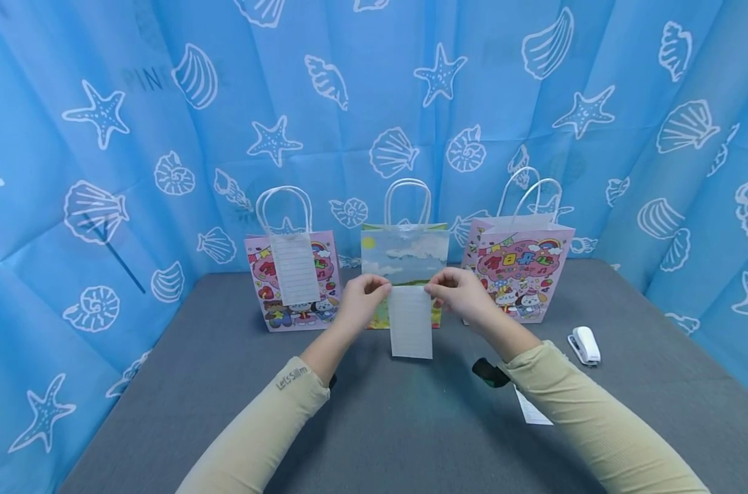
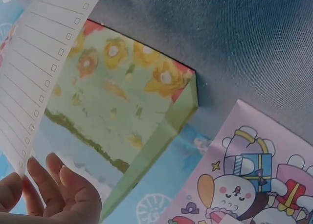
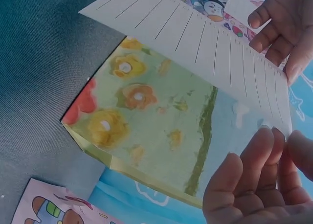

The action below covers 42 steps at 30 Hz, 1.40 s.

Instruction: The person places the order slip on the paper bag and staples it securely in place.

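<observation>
Both hands hold up a lined paper sheet with a column of small checkboxes along one edge. My left hand pinches its upper left corner between thumb and fingertips, and my right hand pinches the upper right corner. The sheet hangs in front of the middle gift bag, which has a painted sky, a green field and yellow flowers. In the right wrist view the sheet slants across the bag's flowered front, and the fingers of both hands show at its top edge.
A pink cartoon gift bag stands at the left with a lined sheet on its front. Another pink bag stands at the right. A white stapler and a paper sheet lie on the grey table, the sheet partly under the right forearm.
</observation>
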{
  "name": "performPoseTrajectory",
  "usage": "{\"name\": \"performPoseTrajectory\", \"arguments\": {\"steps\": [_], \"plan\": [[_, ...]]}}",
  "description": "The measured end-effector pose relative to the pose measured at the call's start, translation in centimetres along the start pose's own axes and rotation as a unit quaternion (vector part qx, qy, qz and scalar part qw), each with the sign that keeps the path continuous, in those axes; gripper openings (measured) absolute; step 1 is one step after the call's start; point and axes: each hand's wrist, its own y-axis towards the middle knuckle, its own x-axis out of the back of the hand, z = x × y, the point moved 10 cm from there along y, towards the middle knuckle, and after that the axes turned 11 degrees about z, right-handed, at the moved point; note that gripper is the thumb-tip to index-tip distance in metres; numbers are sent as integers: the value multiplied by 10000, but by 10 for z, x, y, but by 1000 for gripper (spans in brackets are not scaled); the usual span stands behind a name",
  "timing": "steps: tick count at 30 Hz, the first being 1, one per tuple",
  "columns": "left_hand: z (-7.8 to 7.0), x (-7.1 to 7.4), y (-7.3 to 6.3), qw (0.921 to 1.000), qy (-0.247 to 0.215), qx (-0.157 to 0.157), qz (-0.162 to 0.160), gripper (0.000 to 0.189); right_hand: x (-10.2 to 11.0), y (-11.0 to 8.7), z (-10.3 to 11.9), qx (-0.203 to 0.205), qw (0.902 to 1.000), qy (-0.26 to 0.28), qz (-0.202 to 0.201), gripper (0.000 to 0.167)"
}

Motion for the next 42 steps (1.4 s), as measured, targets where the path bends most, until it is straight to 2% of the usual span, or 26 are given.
{"name": "performPoseTrajectory", "arguments": {"steps": [11,24,42], "plan": [[-14,3,3,9996,197,-157,-98,18,8,2,10,170,9996,39,-214,13],[-23,11,11,9993,256,-82,-276,18,14,9,13,92,9994,18,-328,17],[-36,21,27,9990,23,-206,-400,19,22,23,19,74,9978,450,-485,19]]}}
